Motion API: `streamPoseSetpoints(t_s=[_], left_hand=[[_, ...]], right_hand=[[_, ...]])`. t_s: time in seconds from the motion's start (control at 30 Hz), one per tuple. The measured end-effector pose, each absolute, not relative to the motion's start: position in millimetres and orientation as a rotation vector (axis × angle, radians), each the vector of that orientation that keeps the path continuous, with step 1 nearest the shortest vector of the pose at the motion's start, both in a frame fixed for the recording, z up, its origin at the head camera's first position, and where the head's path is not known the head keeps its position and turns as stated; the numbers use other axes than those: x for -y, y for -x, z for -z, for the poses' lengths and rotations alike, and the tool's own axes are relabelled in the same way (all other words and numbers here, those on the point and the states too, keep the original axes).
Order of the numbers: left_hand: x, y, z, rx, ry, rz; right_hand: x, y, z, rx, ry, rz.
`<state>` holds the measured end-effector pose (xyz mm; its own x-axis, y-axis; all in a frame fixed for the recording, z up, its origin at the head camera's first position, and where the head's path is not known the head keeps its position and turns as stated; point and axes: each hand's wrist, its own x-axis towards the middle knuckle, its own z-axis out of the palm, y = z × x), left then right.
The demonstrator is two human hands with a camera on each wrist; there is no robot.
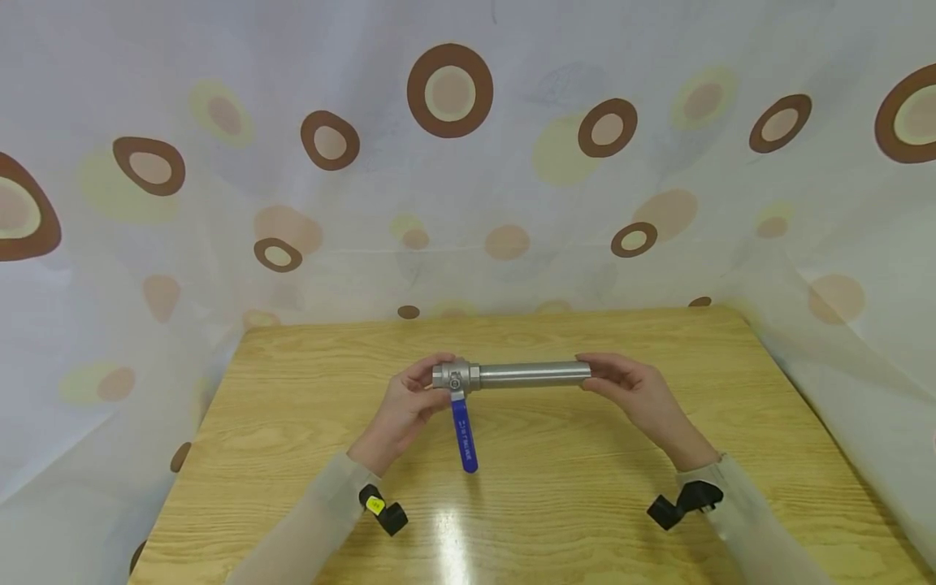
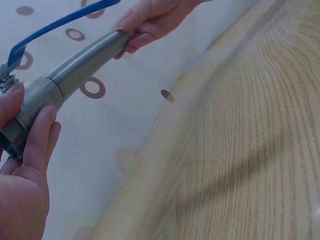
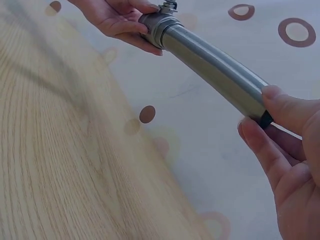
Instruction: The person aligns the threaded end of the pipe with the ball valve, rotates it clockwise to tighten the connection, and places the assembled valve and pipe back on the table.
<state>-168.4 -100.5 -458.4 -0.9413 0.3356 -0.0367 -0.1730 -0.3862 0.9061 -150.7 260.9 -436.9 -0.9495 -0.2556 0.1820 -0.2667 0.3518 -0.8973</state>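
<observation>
Nearest my head camera, the left sleeve [image 1: 307, 516] and right sleeve [image 1: 760, 520] come in over the table [image 1: 563, 504], with a left wrist camera [image 1: 393, 520] and right wrist camera [image 1: 699, 496] mounted at the cuffs. I read their inward set as a way of watching both grips.

Next comes the blue handle [image 1: 464, 435], pointing toward the person and lying crosswise to the pipe [image 1: 534, 374], where it seems to stay out of both hands' way.

Beyond it, the left hand [image 1: 405, 402] grips the valve [image 1: 453, 370], thumb on the near side by the handle's root and fingers behind; I take that to be for steadying the heavier-looking end. The right hand [image 1: 643, 398] pinches the pipe's free end between thumb and fingers, probably so that the length is borne at both ends. The hands are well apart, joined only through the metal.

Valve and pipe meet end to end, off the table, roughly midway between its left and right edges. My left wrist view shows threads at the joint; how deeply they engage I can't tell. A soft shadow [image 2: 240, 175] crosses the wood there.

Past the table's far edge hangs a spotted sheet [image 1: 512, 187].
</observation>
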Motion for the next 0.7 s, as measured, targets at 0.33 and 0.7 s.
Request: streamPoseSetpoints(t_s=[0.33, 0.7], left_hand=[[100.7, 169.3, 456.8, -1.522, -0.226, -2.380], [98.9, 169.2, 457.5, -1.519, -0.222, -2.381]], right_hand=[[-261.0, 152.3, 436.4, 2.545, -0.521, -1.740], [-263.5, 152.4, 437.0, 2.535, -0.540, -1.792]])
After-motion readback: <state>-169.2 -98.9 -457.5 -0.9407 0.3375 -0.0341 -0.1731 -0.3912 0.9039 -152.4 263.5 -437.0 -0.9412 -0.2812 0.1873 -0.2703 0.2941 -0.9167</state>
